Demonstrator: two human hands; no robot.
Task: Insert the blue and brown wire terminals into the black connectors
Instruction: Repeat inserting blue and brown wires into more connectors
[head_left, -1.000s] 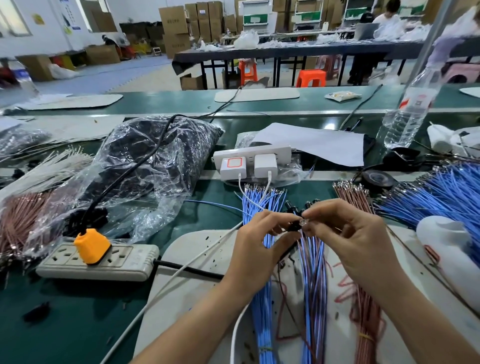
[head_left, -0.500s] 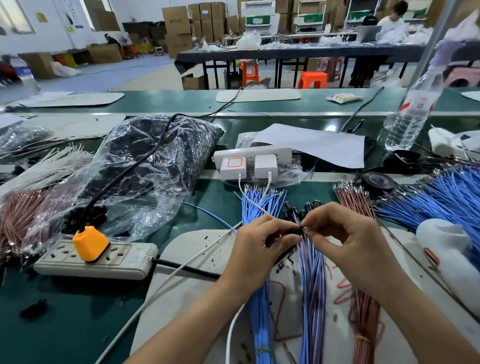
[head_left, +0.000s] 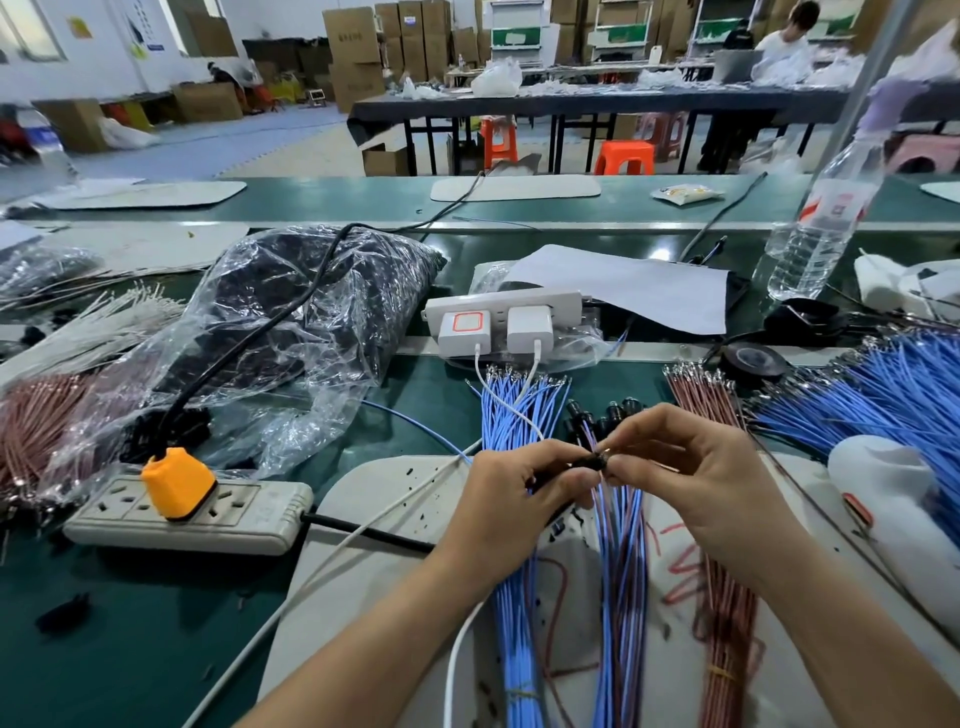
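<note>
Left hand (head_left: 511, 499) fingers grasp a small black connector (head_left: 589, 462); right hand (head_left: 691, 467) fingers pinch a wire terminal (head_left: 607, 451) at its mouth.

Site was a factory assembly floor. Long green workbenches (head_left: 322, 200) ran in rows; stacked cardboard cartons (head_left: 353, 36) lined the back wall, orange plastic stools (head_left: 623, 156) stood between benches. Bundled blue wires (head_left: 511, 415) and brown wires (head_left: 701, 395) lay sorted beside power strips (head_left: 249, 519).

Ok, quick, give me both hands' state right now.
Left hand: closed, pinching a black connector.
Right hand: fingers pinched at the connector's tip; what they hold cannot be told.
</note>
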